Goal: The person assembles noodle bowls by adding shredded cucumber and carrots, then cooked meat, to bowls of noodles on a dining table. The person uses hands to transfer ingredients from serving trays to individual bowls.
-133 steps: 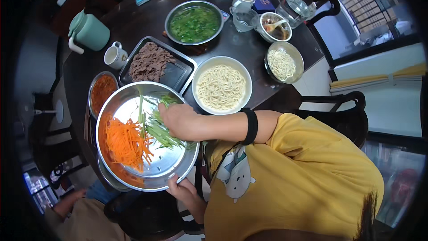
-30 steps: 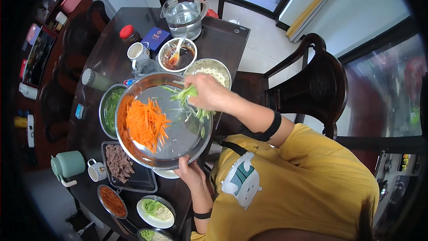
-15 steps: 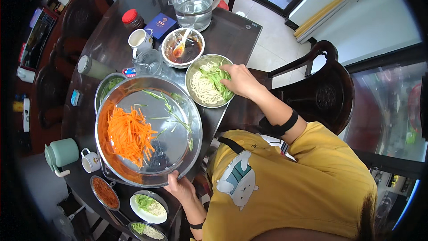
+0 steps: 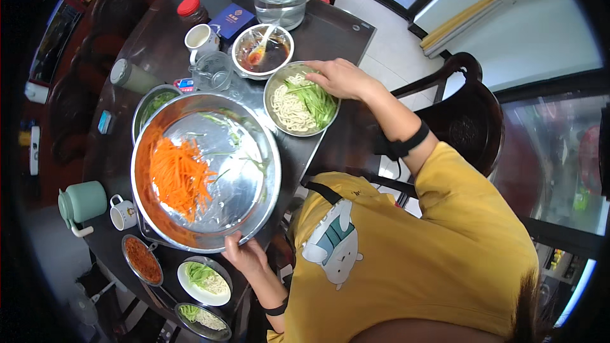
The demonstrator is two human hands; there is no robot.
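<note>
Left hand (image 4: 246, 256) pinches the near rim of the large steel bowl (image 4: 244, 187), over the tabletop (image 4: 333, 35); carrot shreds (image 4: 181, 181) inside. Right hand (image 4: 343, 79) loosely curved at small bowl's (image 4: 277, 79) rim, can't tell if gripping. Small bowl: noodles (image 4: 292, 112) left, green shreds (image 4: 319, 103) right.

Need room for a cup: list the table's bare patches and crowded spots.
Bare: the table corner between pitcher, sauce bowl and right hand; the strip bordered by light-blue box, green jug and carrot bowl. Crowded: around the glass cup, sauce bowl and noodle bowl.
</note>
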